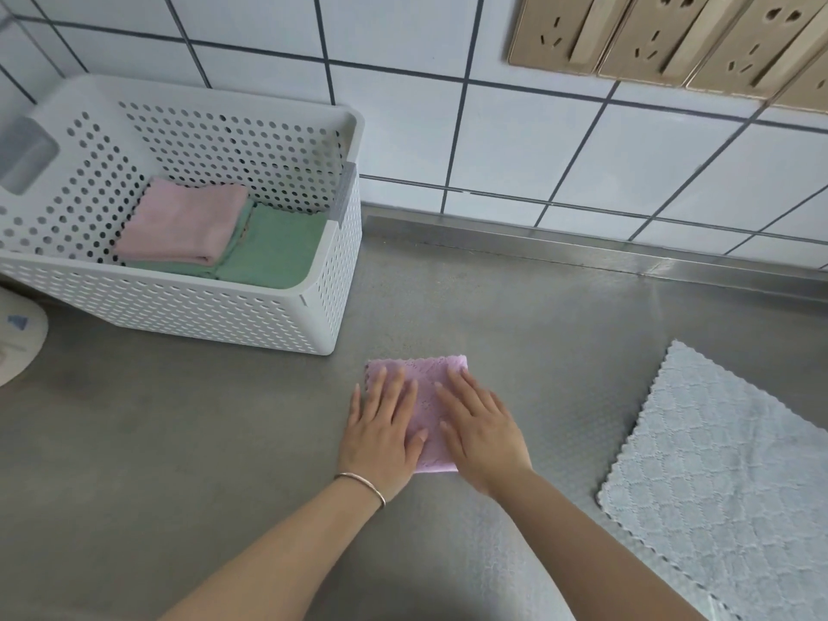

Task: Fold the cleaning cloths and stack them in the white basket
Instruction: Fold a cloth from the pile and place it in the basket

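Hands, left (382, 430) and right (480, 427), lay spread flat on the folded purple cloth (428, 398), probably pressing its creases before it joined the white basket (233, 316) beyond them.

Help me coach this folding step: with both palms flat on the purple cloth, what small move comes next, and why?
Probably lift the purple cloth and carry it to the white basket. It already lies folded small under the left hand and right hand, and folded pink and green cloths are stacked there.
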Demonstrator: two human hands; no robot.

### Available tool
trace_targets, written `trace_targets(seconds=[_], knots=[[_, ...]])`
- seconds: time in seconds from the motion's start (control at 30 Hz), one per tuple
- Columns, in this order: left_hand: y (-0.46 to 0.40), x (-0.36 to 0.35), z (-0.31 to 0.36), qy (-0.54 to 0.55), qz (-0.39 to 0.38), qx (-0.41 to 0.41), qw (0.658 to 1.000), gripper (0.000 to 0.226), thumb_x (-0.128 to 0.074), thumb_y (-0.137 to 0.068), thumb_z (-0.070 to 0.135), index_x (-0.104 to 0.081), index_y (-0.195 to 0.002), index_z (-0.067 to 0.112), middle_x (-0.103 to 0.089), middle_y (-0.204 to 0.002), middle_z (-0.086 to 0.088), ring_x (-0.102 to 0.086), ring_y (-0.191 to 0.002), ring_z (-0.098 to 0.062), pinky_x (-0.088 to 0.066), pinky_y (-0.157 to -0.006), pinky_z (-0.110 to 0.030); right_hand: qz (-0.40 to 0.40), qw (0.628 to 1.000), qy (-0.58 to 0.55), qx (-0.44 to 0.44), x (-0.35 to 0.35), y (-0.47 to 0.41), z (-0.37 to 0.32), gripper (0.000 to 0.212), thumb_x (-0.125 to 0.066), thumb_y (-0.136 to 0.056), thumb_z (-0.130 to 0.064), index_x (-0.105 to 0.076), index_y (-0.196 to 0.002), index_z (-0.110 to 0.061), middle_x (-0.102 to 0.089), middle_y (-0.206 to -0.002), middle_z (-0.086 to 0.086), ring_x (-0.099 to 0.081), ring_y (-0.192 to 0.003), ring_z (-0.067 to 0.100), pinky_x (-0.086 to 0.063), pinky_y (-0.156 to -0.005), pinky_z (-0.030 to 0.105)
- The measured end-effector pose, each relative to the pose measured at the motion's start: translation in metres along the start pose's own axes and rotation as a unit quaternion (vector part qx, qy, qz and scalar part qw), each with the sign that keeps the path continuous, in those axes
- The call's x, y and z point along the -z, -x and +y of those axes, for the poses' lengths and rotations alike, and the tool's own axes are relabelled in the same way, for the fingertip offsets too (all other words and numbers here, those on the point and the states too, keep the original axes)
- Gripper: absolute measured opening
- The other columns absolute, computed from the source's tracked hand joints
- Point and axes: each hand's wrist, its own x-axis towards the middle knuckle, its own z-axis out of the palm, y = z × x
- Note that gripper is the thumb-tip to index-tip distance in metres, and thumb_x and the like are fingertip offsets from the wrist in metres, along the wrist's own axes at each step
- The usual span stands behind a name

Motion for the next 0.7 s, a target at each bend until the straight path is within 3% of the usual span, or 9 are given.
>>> trace_targets(seconds=[0.07,0.17,0.23,0.37,0.47,0.53,0.6,0.63,0.7], knots=[[0.001,-0.005,-0.003,0.004,-0.006,0.005,1.0,0.068,-0.034,-0.081,0.053,-0.036,-0.139,0.017,-0.035,-0.148,-0.01,-0.023,-0.138,-0.027,-0.013,-0.11,-0.043,-0.031,0.999,0.043,-0.009,-0.009,-0.003,0.004,0.055,-0.033,-0.087,-0.042,-0.045,-0.136,-0.019,-0.04,-0.146,0.003,-0.022,-0.141,0.015,-0.039,-0.106,0.039],[0.003,-0.005,-0.004,0.015,-0.016,0.014,1.0,0.07,-0.032,-0.082,0.055,-0.03,-0.141,0.018,-0.034,-0.148,-0.012,-0.022,-0.138,-0.027,-0.019,-0.108,-0.041,-0.056,0.996,0.065,-0.01,-0.021,-0.001,0.006,0.061,-0.031,-0.089,-0.045,-0.027,-0.143,-0.018,-0.025,-0.152,0.002,0.011,-0.144,0.013,-0.013,-0.111,0.039],[0.003,-0.003,-0.004,0.02,-0.032,0.023,0.999,0.07,-0.033,-0.082,0.056,-0.031,-0.14,0.018,-0.035,-0.147,-0.014,-0.023,-0.137,-0.028,-0.019,-0.107,-0.041,-0.06,0.995,0.076,-0.002,-0.026,-0.001,0.007,0.062,-0.031,-0.089,-0.046,-0.025,-0.144,-0.017,-0.023,-0.153,0.003,0.009,-0.145,0.014,-0.008,-0.111,0.039],[0.0,-0.01,-0.004,0.023,-0.033,0.029,0.999,0.07,-0.033,-0.079,0.057,-0.031,-0.139,0.02,-0.039,-0.145,-0.015,-0.026,-0.135,-0.027,-0.016,-0.109,-0.042,-0.095,0.993,0.07,-0.008,-0.024,-0.011,0.007,0.068,-0.023,-0.085,-0.051,-0.024,-0.144,-0.016,-0.025,-0.152,0.005,-0.02,-0.142,0.018,-0.02,-0.114,0.042],[-0.006,-0.005,-0.004,0.022,-0.051,0.041,0.998,0.074,-0.029,-0.074,0.062,-0.036,-0.138,0.025,-0.038,-0.146,-0.01,-0.031,-0.135,-0.026,-0.036,-0.105,-0.048,-0.182,0.981,0.072,0.005,-0.009,-0.018,0.006,0.076,0.005,-0.077,-0.056,0.012,-0.145,-0.021,0.019,-0.154,-0.004,0.011,-0.144,0.015,-0.002,-0.117,0.042],[-0.01,0.009,-0.006,0.031,-0.081,0.055,0.995,0.078,-0.022,-0.071,0.062,-0.034,-0.141,0.029,-0.025,-0.153,-0.003,-0.029,-0.139,-0.024,-0.032,-0.109,-0.045,-0.205,0.978,0.018,-0.036,0.002,-0.023,-0.001,0.067,-0.016,-0.089,-0.048,-0.002,-0.15,-0.022,0.011,-0.157,-0.006,0.001,-0.146,0.015,-0.012,-0.116,0.037],[-0.007,0.018,-0.004,0.134,-0.049,0.143,0.979,0.066,-0.037,-0.073,0.051,-0.048,-0.131,0.022,-0.039,-0.144,-0.006,-0.042,-0.127,-0.029,-0.035,-0.101,-0.038,-0.126,0.979,-0.103,-0.126,0.011,-0.024,-0.009,0.055,-0.041,-0.09,-0.025,-0.028,-0.143,-0.019,-0.018,-0.154,-0.001,-0.034,-0.133,0.022,-0.034,-0.098,0.03],[-0.004,0.022,-0.002,0.177,-0.004,0.213,0.961,0.052,-0.051,-0.074,0.04,-0.056,-0.12,0.016,-0.049,-0.132,-0.009,-0.048,-0.116,-0.032,-0.04,-0.093,-0.038,-0.078,0.963,-0.177,-0.189,0.016,-0.022,-0.012,0.051,-0.044,-0.089,-0.018,-0.034,-0.139,-0.018,-0.031,-0.146,0.001,-0.046,-0.121,0.024,-0.039,-0.088,0.029],[0.003,0.029,0.001,0.222,0.064,0.366,0.901,0.036,-0.067,-0.073,0.026,-0.062,-0.106,0.012,-0.053,-0.119,-0.013,-0.047,-0.108,-0.035,-0.04,-0.088,-0.037,-0.037,0.897,-0.316,-0.306,0.022,-0.016,-0.011,0.047,-0.047,-0.09,-0.019,-0.039,-0.136,-0.016,-0.044,-0.134,0.003,-0.052,-0.113,0.024,-0.04,-0.085,0.029]])
